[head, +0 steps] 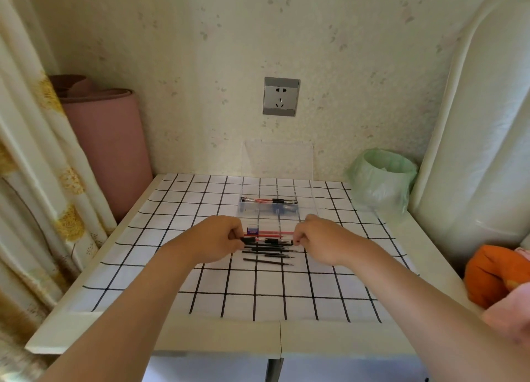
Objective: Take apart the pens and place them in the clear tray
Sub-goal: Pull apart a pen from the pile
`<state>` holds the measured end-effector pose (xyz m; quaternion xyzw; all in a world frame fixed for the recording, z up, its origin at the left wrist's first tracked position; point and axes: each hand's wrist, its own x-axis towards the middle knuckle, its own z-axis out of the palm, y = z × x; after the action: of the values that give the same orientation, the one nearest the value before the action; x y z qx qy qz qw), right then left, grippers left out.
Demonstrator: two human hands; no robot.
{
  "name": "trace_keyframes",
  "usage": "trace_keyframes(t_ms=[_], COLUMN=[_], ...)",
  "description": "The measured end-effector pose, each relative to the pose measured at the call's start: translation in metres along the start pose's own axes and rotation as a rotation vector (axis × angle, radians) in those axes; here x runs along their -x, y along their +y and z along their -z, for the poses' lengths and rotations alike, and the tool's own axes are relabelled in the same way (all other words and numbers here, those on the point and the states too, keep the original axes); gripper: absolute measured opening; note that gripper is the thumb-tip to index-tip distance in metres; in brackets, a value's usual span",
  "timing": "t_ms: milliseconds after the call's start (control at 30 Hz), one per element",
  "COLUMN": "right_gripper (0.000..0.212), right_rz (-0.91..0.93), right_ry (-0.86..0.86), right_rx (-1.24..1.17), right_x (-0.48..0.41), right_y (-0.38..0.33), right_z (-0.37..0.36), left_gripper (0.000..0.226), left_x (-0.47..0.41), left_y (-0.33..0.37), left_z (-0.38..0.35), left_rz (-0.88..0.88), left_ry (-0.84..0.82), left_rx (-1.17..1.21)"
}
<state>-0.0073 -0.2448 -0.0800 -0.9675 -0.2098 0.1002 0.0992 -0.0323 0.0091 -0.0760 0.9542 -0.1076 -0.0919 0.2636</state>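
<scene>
I see both hands over the middle of the tabletop (401, 238), which carries a white cloth with a black grid (258, 290). My left hand (219, 239) has its fingers curled, pinching the capped end of a black pen (271, 241). My right hand (317, 238) is curled the same way and pinches the pen's other end, so the pen lies level between them, just above the cloth.

Under and just nearer than the pen lie several thin black refills (268, 256), side by side. A red pen (271, 233) lies just beyond it, with a small blue piece (252, 231) at its left end. Any print on the pens is too small to read.

The clear tray (313, 199) sits beyond the hands, towards the wall. Red and black pen parts (269, 200) lie across its far section, and blue parts (284, 209) in the nearer one.

A grey wall socket (281, 96) is above the tray, and a bin lined with a green bag (383, 178) stands at the right.
</scene>
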Motion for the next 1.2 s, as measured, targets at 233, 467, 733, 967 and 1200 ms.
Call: trace_keyframes(t_ms=[233, 467, 733, 967, 1200], right_gripper=[0.026, 0.025, 0.028, 0.024, 0.017], right_rz=[-0.018, 0.084, 0.205, 0.196, 0.191], right_ry=[-0.047, 0.086, -0.015, 0.136, 0.363], right_rx=[-0.043, 0.073, 0.017, -0.016, -0.039], right_x=[0.005, 0.004, 0.001, -0.003, -0.008], right_y=[0.009, -0.009, -0.033, -0.031, -0.026], right_z=[-0.002, 0.002, -0.006, 0.003, 0.011], left_gripper=[0.009, 0.005, 0.006, 0.005, 0.015], left_x=[-0.001, -0.003, -0.004, -0.004, -0.009], left_y=[-0.002, 0.003, 0.009, 0.011, 0.017], left_z=[0.000, -0.006, -0.010, -0.007, -0.002], left_rz=[0.046, 0.029, -0.022, -0.151, -0.181], left_ry=[-0.103, -0.161, -0.137, 0.052, 0.070], left_rx=[0.031, 0.019, 0.049, 0.049, 0.122])
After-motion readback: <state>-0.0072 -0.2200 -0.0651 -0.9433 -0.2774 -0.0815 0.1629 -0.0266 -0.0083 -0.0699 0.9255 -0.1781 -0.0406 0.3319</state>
